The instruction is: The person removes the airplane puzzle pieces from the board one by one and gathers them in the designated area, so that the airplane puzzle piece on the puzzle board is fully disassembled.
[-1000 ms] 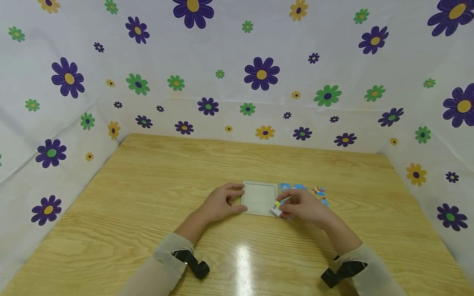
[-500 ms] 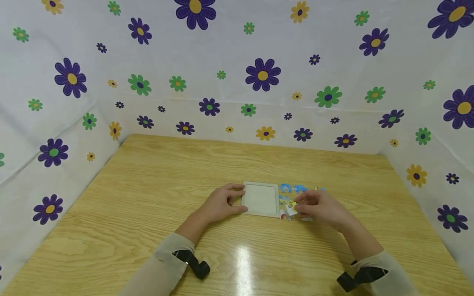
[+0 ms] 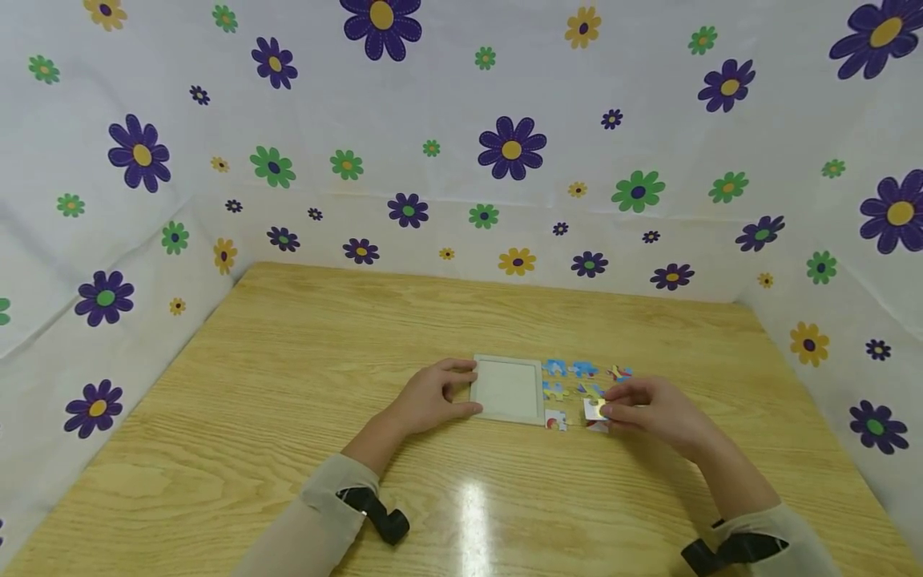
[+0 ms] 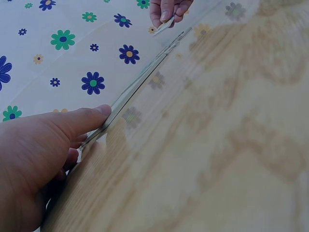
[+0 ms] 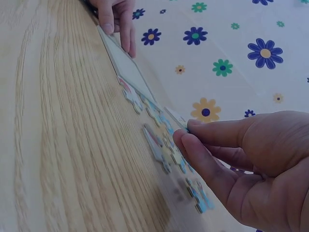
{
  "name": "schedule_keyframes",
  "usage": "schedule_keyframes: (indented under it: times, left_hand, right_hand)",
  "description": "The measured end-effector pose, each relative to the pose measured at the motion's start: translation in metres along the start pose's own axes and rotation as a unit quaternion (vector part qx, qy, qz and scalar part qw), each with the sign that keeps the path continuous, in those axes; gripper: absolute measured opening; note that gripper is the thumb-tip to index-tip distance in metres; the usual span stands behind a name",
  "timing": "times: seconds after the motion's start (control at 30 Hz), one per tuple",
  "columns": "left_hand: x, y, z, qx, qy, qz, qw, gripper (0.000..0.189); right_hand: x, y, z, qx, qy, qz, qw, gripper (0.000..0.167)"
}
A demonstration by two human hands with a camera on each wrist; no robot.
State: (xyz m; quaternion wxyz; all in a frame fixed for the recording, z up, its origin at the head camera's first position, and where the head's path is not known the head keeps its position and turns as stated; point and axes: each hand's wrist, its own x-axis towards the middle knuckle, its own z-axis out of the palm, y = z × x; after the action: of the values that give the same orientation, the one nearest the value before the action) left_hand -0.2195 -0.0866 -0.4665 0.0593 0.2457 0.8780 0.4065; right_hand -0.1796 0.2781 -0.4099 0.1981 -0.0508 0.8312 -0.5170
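My left hand (image 3: 437, 395) rests at the left edge of a shallow, pale puzzle tray (image 3: 507, 390), with thumb and fingers spread apart along that edge. The left wrist view shows its thumb (image 4: 91, 118) touching the rim. My right hand (image 3: 665, 413) pinches a jigsaw piece (image 3: 594, 409), white with some yellow, between thumb and fingertips. In the right wrist view this piece (image 5: 176, 117) is held above several other pieces. Loose jigsaw pieces (image 3: 555, 367) with blue, yellow and red print lie right of the tray, some partly hidden by the right hand.
The tray and pieces lie on a wood-grain table (image 3: 346, 336). A white flower-print cloth (image 3: 425, 96) surrounds its back and sides. Black wrist straps with camera mounts (image 3: 389, 525) sit on both sleeves. A bright reflection shows on the table's front part.
My right hand has moved to the right with the pinched jigsaw piece, from beside the tray's right edge to over the loose pieces, uncovering some. The left hand stays at the tray.
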Motion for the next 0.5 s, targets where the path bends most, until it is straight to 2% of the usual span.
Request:
schedule_keyframes:
  times: [0.13,0.5]
  left_hand:
    - [0.000,0.001,-0.001,0.001,0.001,0.000,1.0000,0.057]
    - [-0.001,0.003,-0.001,-0.001,-0.002,-0.009,1.0000,0.058]
  right_hand:
    - [-0.004,0.005,-0.004,0.019,0.002,0.006,0.9998,0.043]
    - [-0.014,0.019,-0.021,-0.003,0.030,0.021,0.9993,0.040]
